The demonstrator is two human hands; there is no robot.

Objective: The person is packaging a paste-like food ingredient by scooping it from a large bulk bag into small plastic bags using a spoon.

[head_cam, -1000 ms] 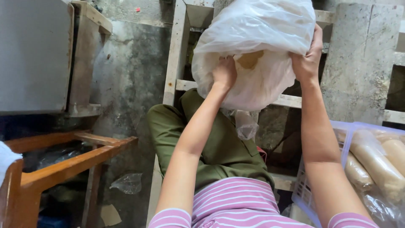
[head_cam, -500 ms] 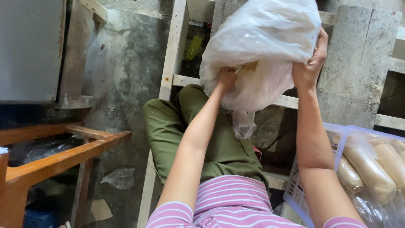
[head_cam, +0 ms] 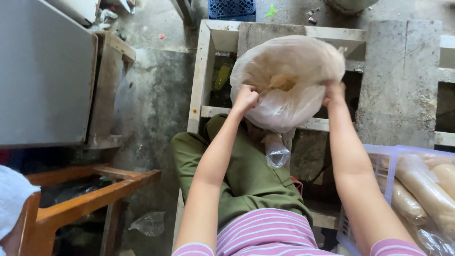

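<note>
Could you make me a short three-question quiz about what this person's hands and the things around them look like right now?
1. True or false: both hands grip the big plastic bag.
2. What lies in the crate at the person's right? A) wrapped pale rolls B) bottles C) tools
3. Which hand is closed into a fist on the bag?

Key:
1. True: the left hand and the right hand both grip it.
2. A, the wrapped pale rolls.
3. The left hand.
</note>
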